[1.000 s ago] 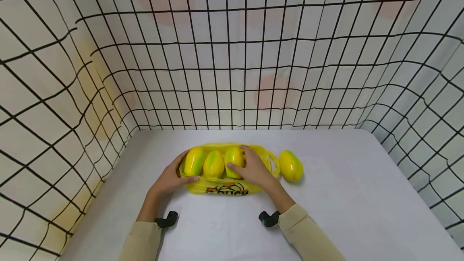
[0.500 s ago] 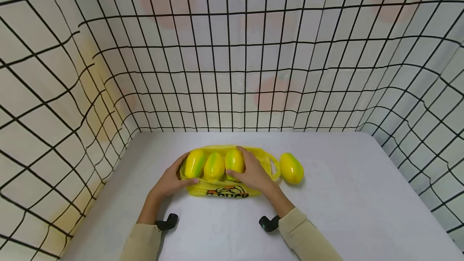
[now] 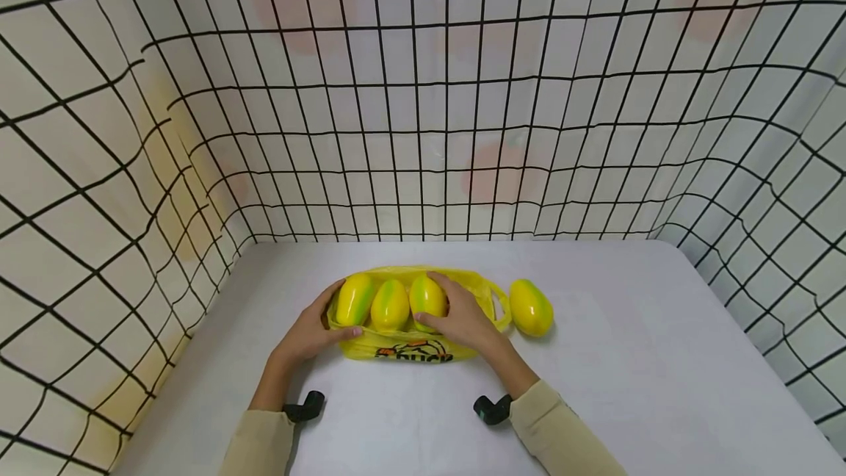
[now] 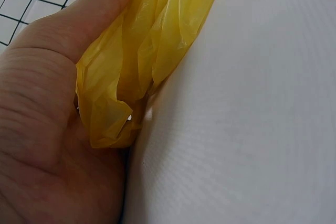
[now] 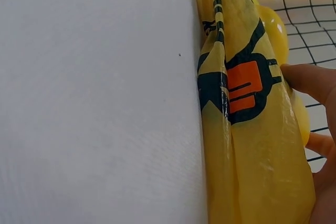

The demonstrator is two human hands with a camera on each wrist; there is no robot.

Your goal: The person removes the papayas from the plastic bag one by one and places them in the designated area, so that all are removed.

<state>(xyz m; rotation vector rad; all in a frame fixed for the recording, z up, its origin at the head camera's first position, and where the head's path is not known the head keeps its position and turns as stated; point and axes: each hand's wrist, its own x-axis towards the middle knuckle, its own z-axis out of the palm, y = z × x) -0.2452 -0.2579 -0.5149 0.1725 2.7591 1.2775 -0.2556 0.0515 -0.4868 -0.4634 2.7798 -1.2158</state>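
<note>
A yellow plastic bag with a dark duck print lies on the table, its mouth facing up. Inside it sit three yellow-green mangoes in a row. My left hand holds the bag's left end, thumb along the front edge; in the left wrist view the crumpled bag lies against that thumb. With thumb in front and fingers behind, my right hand grips the rightmost mango in the bag. The right wrist view shows the printed bag side and the right thumb near its rim.
One more mango lies on the white tabletop, just right of the bag's loop handle. A black wire grid stands around the back and both sides of the table.
The right hand's fingers have shifted slightly left around the rightmost mango. The left hand stays on the bag's left end, and the loose mango stays in place.
</note>
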